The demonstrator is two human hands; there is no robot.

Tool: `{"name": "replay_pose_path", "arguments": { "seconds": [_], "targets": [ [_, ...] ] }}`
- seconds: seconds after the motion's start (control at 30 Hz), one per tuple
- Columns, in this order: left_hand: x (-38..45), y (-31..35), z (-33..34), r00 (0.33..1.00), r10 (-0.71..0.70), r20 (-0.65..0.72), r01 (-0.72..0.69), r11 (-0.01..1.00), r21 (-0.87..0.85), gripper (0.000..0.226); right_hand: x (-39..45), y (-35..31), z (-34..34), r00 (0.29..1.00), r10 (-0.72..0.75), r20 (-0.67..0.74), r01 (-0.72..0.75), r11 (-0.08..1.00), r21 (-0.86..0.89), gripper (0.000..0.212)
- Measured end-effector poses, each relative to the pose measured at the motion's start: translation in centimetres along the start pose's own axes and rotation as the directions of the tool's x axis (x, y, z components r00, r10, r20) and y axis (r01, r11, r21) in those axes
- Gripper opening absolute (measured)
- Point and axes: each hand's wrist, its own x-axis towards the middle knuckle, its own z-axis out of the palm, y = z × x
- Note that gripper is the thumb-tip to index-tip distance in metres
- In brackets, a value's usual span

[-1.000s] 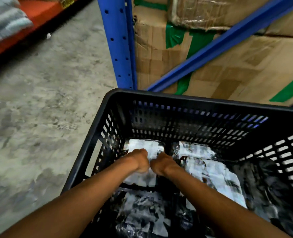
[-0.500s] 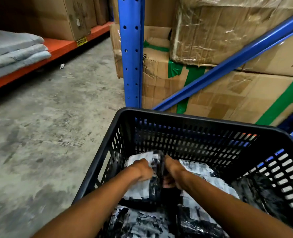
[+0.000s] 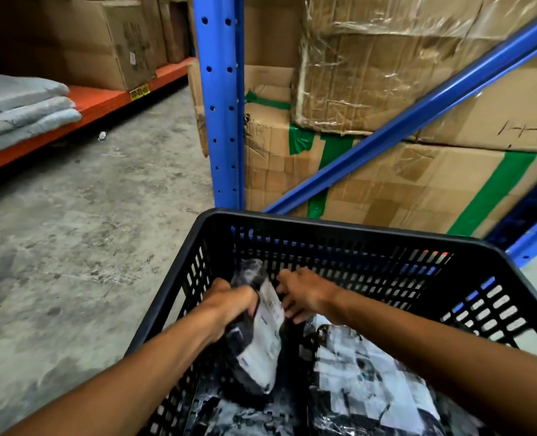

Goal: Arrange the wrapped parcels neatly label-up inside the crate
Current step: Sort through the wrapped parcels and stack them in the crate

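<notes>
A black slatted plastic crate (image 3: 339, 229) fills the lower right of the head view. Both my hands are inside it at its far left corner. My left hand (image 3: 234, 305) grips a black wrapped parcel (image 3: 260, 347) with a white label, raised on edge so the label faces right. My right hand (image 3: 304, 294) sits at the parcel's top right edge, fingers spread and touching it. Another black parcel with a white label up (image 3: 367, 385) lies flat to the right. More wrapped parcels (image 3: 242, 416) lie along the near side.
A blue rack upright (image 3: 221, 99) and a blue diagonal brace (image 3: 418, 111) stand just behind the crate, with taped cardboard boxes (image 3: 386, 73) stacked behind them. Concrete floor (image 3: 72, 231) spreads to the left. An orange shelf (image 3: 97, 102) at far left holds folded grey pads and boxes.
The parcel lay flat under both hands a second ago; it has since been lifted and tipped onto its edge. My right hand has loosened from it. The camera has tilted upward.
</notes>
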Motion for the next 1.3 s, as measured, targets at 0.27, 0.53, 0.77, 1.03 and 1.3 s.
{"name": "replay_pose_path", "arguments": {
  "seconds": [0.27, 0.53, 0.77, 1.03, 1.3],
  "targets": [
    [-0.1, -0.7, -3.5, 0.999, 0.025, -0.034, -0.035, 0.932, -0.362, 0.043, 1.7, 3.6, 1.7, 0.984, 0.128, 0.121, -0.145, 0.978, 0.149, 0.071],
    [2.1, -2.5, -2.0, 0.991, -0.099, -0.089, 0.095, 0.994, -0.044, 0.039, 1.8, 4.7, 3.6, 0.96, 0.258, 0.113, -0.269, 0.959, 0.094, 0.064],
    [4.2, -3.1, -0.3, 0.984, -0.117, -0.134, 0.14, 0.974, 0.176, 0.045, 5.2, 5.7, 5.1, 0.974, 0.227, 0.009, -0.222, 0.959, -0.175, 0.034],
    [4.5, -4.1, 0.5, 0.99, -0.013, -0.139, 0.084, 0.849, 0.522, 0.034, 3.9, 5.1, 4.4, 0.962, 0.229, 0.152, -0.176, 0.939, -0.296, 0.086],
    [2.5, -3.9, 1.4, 0.987, 0.146, 0.064, -0.126, 0.468, 0.875, 0.039, 3.6, 6.3, 6.0, 0.972, 0.137, 0.19, 0.066, 0.616, -0.785, 0.138]
  ]
}}
